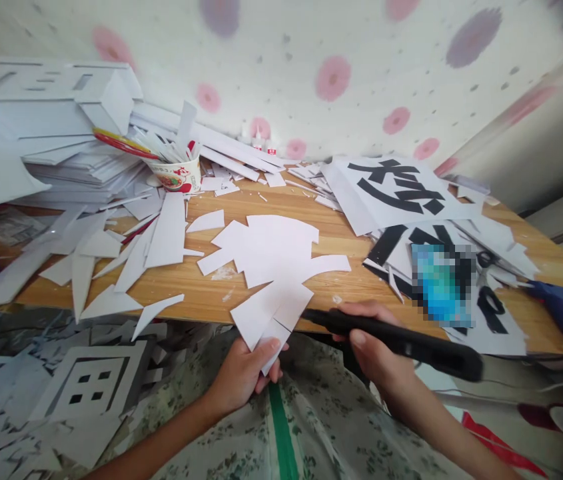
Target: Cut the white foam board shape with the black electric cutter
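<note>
My left hand (244, 373) pinches the near corner of a large white cut-out sheet (271, 257) that lies on the wooden table (201, 300) and hangs over its front edge. My right hand (374, 347) grips a long black cutting tool (411, 341), held level along the table's front edge. The tool's tip points left, close to the sheet's near edge.
White offcuts (111, 267) litter the table's left and the floor. A tall stack of white boards (46, 127) rises at the back left beside a paper cup (178, 175). Sheets with black characters (396, 187) lie at the right, with a blue glue gun (561, 307) at the far right.
</note>
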Motion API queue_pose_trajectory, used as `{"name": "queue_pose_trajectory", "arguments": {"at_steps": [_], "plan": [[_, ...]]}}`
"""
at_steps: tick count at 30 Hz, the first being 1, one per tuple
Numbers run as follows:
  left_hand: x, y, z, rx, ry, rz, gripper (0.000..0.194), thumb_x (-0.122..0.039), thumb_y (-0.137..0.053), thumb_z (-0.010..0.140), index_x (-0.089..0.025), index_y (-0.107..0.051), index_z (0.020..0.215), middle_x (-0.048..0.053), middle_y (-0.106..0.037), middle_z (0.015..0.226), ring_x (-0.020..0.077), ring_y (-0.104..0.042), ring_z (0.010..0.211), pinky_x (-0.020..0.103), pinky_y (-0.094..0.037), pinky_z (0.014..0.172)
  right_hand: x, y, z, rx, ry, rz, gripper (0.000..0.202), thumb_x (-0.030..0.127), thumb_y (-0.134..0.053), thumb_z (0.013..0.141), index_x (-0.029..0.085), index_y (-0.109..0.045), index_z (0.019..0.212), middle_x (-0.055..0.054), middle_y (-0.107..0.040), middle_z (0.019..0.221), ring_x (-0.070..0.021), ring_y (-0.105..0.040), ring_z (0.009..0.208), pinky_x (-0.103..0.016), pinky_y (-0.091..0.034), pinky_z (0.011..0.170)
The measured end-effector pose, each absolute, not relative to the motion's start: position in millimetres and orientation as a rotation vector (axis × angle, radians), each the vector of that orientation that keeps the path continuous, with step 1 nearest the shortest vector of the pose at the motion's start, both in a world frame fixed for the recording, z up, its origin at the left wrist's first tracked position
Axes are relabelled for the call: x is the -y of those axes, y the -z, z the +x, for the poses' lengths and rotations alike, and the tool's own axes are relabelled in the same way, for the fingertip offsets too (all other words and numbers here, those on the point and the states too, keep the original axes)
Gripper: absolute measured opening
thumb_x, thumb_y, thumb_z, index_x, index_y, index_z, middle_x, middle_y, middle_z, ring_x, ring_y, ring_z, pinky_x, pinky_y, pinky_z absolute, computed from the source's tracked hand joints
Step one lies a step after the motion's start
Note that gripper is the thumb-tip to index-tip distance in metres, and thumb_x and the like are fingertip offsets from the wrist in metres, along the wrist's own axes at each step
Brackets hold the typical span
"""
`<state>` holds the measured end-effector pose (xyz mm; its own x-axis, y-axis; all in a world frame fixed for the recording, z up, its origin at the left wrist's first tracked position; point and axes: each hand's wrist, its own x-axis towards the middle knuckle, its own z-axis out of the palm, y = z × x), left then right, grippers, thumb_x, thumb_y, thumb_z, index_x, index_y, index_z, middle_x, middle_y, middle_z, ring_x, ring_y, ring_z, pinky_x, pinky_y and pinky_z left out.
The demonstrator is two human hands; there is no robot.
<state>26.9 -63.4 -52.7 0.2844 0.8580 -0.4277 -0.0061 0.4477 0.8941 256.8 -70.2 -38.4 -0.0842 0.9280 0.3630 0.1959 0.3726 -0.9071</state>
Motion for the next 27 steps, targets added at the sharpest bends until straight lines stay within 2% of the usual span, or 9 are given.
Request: {"name": "queue_pose_trajectory", "arguments": {"at_steps": [3, 5, 8, 12, 17, 22, 27], "plan": [[64, 52, 27, -1.134, -0.685, 0.968, 0.059, -0.072, -0.06, 0.068, -0.015, -0.057, 0.053, -0.001, -0.051, 0.043, 0.0065, -0.035, 0.035, 0.024, -0.024, 0.04, 45, 30, 225, 1.403, -0.982, -1.008, 0.024, 0.039, -0.067, 0.084, 0.028, -0.066, 0.106, -0.005, -0.071, 0.097, -0.0218, -0.068, 0.084, -0.035, -0.057, 0.071], [65, 52, 26, -1.134, -0.677, 0.981, 0.06, -0.072, -0.059, 0.069, -0.016, -0.053, 0.047, 0.001, -0.053, 0.044, 0.0057, -0.033, 0.034, 0.024, -0.021, 0.039, 29, 25, 206, 1.326, -1.113, -0.962, 0.023, 0.038, -0.071, 0.081, 0.027, -0.068, 0.101, -0.002, -0.071, 0.09, -0.0189, -0.068, 0.078, -0.033, -0.056, 0.068], [66, 53, 24, -1.134, -0.675, 0.981, 0.057, -0.069, -0.059, 0.071, -0.017, -0.053, 0.048, 0.0, -0.052, 0.044, 0.0059, -0.032, 0.033, 0.024, -0.02, 0.038, 15, 27, 191, 1.202, -1.269, -0.87, 0.023, 0.037, -0.072, 0.08, 0.025, -0.068, 0.1, 0.001, -0.069, 0.076, -0.0149, -0.065, 0.064, -0.028, -0.053, 0.06], [66, 53, 23, -1.131, -0.666, 0.965, 0.055, -0.067, -0.06, 0.072, -0.017, -0.053, 0.048, -0.001, -0.05, 0.042, 0.006, -0.03, 0.033, 0.024, -0.02, 0.037, 12, 36, 189, 1.131, -1.336, -0.845, 0.024, 0.038, -0.071, 0.078, 0.023, -0.069, 0.097, 0.001, -0.067, 0.069, -0.0143, -0.061, 0.059, -0.028, -0.05, 0.058], [67, 53, 23, -1.144, -0.661, 0.947, 0.054, -0.069, -0.059, 0.07, -0.018, -0.054, 0.051, -0.002, -0.049, 0.041, 0.0064, -0.03, 0.032, 0.024, -0.019, 0.036, 13, 35, 189, 1.145, -1.373, -0.871, 0.022, 0.035, -0.071, 0.078, 0.023, -0.069, 0.096, 0.002, -0.067, 0.07, -0.0139, -0.06, 0.06, -0.027, -0.049, 0.059], [68, 52, 22, -1.151, -0.67, 0.965, 0.059, -0.074, -0.057, 0.068, -0.018, -0.052, 0.048, -0.001, -0.048, 0.041, 0.0067, -0.032, 0.032, 0.025, -0.019, 0.037, 11, 29, 187, 1.165, -1.4, -0.882, 0.021, 0.034, -0.072, 0.078, 0.023, -0.069, 0.095, 0.002, -0.066, 0.067, -0.0137, -0.059, 0.06, -0.026, -0.048, 0.058], [69, 50, 23, -1.153, -0.692, 0.986, 0.063, -0.077, -0.054, 0.068, -0.018, -0.051, 0.044, -0.001, -0.047, 0.041, 0.0064, -0.03, 0.032, 0.025, -0.02, 0.039, 9, 33, 187, 1.149, -1.411, -0.889, 0.021, 0.036, -0.07, 0.079, 0.023, -0.069, 0.095, 0.001, -0.067, 0.073, -0.0145, -0.059, 0.061, -0.027, -0.048, 0.058]]}}
